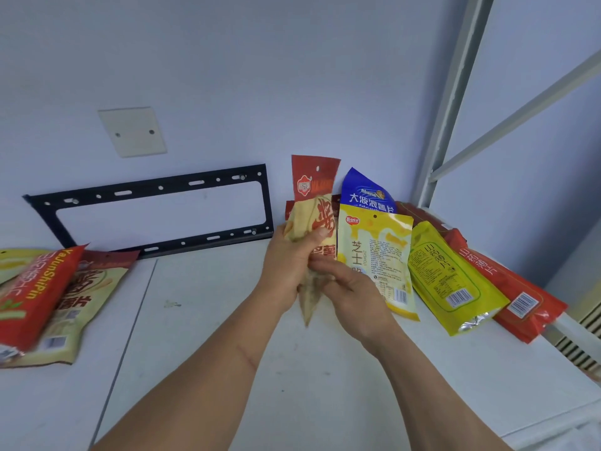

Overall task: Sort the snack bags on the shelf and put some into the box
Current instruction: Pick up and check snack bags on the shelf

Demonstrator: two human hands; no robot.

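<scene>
Both hands grip one beige snack bag with a red top (314, 203), held upright above the white shelf (211, 336). My left hand (287, 268) wraps its middle from the left, and my right hand (354, 294) pinches its lower part. Just right of it a yellow cheese bag (387, 255) leans against a blue chip bag (366, 192). Further right lie a yellow-green bag (452, 281) and a red bag (517, 297). At the far left lie a red bag (29, 294) and a beige bag (78, 307). No box is in view.
A black metal bracket (156, 209) hangs on the wall behind the shelf, below a cream cover plate (133, 131). A grey shelf post (452, 102) stands at the right. A radiator grille (585, 340) shows past the shelf's right edge.
</scene>
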